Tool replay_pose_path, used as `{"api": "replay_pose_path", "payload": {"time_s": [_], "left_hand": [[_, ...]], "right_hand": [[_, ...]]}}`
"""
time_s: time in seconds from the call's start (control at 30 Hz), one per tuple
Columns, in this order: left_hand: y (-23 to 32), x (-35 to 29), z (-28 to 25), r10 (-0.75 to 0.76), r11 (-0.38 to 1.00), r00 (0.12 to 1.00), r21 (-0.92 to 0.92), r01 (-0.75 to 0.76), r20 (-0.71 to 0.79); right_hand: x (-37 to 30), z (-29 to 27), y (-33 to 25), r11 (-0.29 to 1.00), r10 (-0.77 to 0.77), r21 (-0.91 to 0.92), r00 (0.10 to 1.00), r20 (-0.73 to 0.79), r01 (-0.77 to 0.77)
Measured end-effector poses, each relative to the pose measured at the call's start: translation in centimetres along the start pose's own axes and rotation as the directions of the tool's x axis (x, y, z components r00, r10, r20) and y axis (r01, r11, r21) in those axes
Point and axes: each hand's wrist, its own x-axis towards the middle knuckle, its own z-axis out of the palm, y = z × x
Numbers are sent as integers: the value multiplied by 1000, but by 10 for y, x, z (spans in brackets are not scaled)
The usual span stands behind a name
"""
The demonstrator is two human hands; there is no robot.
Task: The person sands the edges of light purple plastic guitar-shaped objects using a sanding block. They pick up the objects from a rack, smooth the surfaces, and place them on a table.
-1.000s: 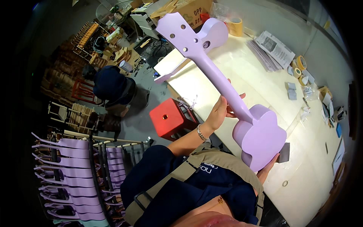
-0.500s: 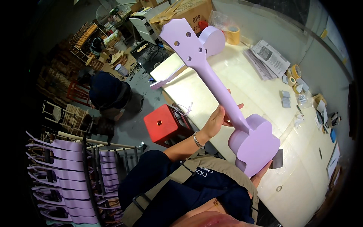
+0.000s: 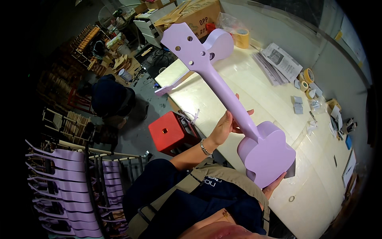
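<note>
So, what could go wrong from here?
The held purple ukulele might slip if the left hand at its neck or the right hand at its lower end loosens. The second purple ukulele on the table seems to poke its headstock past the edge, so a bump could knock it.
</note>
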Motion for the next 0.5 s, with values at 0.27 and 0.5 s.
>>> {"api": "replay_pose_path", "payload": {"time_s": [0.27, 0.5], "left_hand": [[13, 26, -13, 190, 945, 979, -284, -162, 74], [26, 32, -15, 138, 919, 990, -372, -132, -9]], "right_hand": [[-24, -14, -7, 993, 117, -45, 989, 92, -113], [-49, -8, -4, 971, 240, -48, 952, 188, -236]]}}
